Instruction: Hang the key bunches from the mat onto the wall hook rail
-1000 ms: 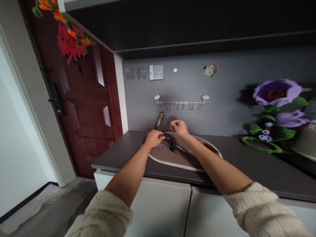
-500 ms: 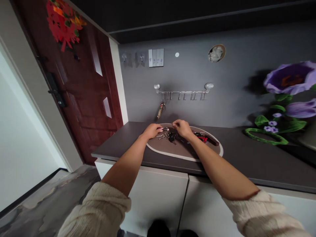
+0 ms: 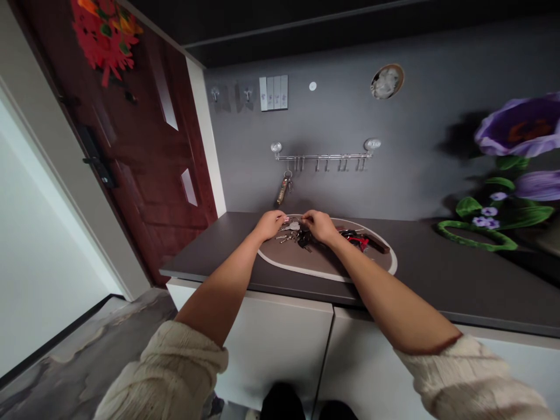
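**Q:** Hand state?
**A:** Left hand (image 3: 270, 225) and right hand (image 3: 317, 226) are both narrow, fingers curled and meeting above the keys (image 3: 298, 236). Whether either grips a key, I cannot tell.
**Q:** Where are the keys?
**A:** Bunched mid-mat on an oval mat (image 3: 301, 263) on the tabletop (image 3: 205, 256), with a red-and-black fob (image 3: 359, 241) just right of them.
**Q:** Why placed so?
**A:** The pale rim (image 3: 306, 274) seemingly keeps them gathered. A keyring tag (image 3: 283, 191) hangs separately from the steel hook rail (image 3: 324, 157), apparently stored off the tabletop.
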`<state>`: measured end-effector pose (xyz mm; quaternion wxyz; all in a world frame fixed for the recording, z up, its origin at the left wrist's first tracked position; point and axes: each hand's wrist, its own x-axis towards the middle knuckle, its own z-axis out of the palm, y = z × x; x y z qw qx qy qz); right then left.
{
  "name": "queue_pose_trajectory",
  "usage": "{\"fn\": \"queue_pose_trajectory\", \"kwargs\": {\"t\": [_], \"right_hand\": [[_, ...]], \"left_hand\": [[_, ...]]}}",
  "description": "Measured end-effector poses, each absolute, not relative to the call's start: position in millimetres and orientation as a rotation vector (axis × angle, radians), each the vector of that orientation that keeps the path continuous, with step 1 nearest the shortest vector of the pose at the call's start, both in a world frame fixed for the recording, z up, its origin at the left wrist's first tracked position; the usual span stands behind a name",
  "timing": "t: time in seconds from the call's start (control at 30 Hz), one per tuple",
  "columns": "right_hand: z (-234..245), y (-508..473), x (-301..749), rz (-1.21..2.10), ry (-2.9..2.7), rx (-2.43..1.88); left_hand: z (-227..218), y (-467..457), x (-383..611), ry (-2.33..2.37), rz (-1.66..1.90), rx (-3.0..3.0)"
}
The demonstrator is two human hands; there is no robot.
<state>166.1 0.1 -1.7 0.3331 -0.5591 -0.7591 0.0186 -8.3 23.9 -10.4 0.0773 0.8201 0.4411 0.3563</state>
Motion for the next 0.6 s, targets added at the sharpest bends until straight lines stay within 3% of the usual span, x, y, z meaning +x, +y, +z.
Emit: {"fn": "queue_pose_trajectory", "kwargs": {"t": [0.27,0.6], "right_hand": [[-6.7,5.9,165.6,0.091,-1.921,-1.395],[-2.2,1.5,164.3,0.369,-1.727,-1.285]], "left_hand": [[-5.9,22.7,-5.5,1.256,1.190,2.199],[-3.4,19.0,0.1,0.929,1.251,1.633]]}}
